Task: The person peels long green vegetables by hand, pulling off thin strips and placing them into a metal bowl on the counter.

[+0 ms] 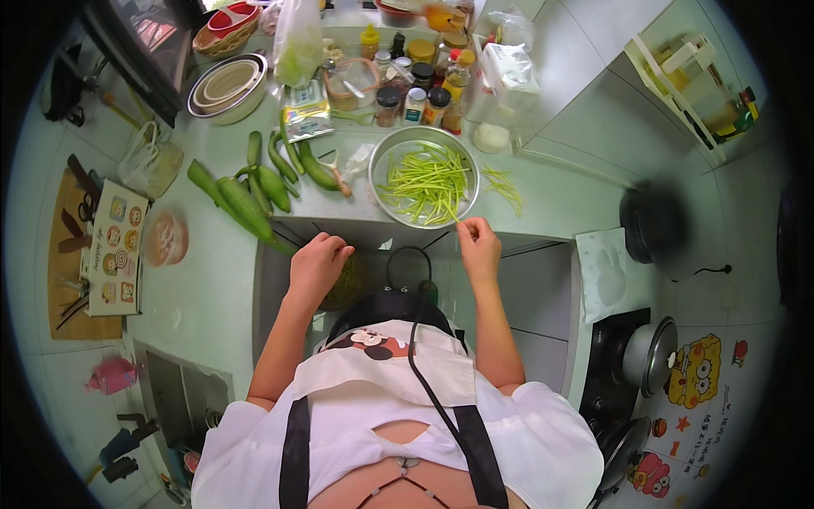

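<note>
A round metal basin stands at the counter's front edge, holding a heap of thin green stalks. Just at its near rim, my right hand is closed in a pinch, with a thin green stalk appearing to run into the fingertips. My left hand hovers apart from the basin, in front of the counter edge, with its fingers curled together. Whatever those fingers hold, if anything, is hidden. Below it, a round container with greenish contents is partly covered by my hand and forearm.
Several long green gourds and a peeler lie left of the basin. Loose stalks lie to its right. Seasoning jars crowd behind. A sink is at left, a stove with a pot at right.
</note>
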The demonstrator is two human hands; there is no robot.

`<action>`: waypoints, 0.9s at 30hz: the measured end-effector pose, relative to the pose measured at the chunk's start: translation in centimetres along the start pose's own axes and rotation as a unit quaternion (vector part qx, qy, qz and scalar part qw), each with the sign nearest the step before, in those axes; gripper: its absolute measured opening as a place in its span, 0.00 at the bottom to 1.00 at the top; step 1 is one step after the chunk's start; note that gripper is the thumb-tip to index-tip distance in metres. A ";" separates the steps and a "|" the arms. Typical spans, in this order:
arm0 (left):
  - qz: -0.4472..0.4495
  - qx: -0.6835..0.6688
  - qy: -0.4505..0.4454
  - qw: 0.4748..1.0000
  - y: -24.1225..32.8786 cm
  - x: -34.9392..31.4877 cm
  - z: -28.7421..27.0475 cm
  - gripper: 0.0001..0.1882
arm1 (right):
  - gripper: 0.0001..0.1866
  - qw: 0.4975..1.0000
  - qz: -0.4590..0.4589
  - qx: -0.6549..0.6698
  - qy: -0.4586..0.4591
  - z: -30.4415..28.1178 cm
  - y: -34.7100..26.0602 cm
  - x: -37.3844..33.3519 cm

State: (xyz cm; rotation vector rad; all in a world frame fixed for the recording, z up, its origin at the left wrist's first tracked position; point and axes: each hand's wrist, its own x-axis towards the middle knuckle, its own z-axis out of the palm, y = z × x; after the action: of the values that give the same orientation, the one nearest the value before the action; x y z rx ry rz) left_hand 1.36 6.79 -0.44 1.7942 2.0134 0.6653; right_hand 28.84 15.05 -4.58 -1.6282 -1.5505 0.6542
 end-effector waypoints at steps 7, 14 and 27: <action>0.014 -0.032 0.030 0.999 6.0 3.1 2.7 0.09 | 0.11 0.994 0.009 0.004 -0.107 1.8 4.1 6.1; -0.042 -0.019 0.032 0.998 10.4 5.0 6.0 0.08 | 0.10 0.996 -0.035 -0.028 -0.073 -1.8 11.7 12.0; -0.135 -0.065 0.091 0.984 14.9 3.6 9.5 0.07 | 0.08 0.951 -0.096 -0.258 -0.143 -2.8 19.8 23.3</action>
State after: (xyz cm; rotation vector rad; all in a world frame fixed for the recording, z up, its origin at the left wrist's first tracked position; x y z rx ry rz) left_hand 18.38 12.61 0.33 1.3959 2.2213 0.8792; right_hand 45.51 38.37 -15.70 -1.7712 -2.2031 0.4091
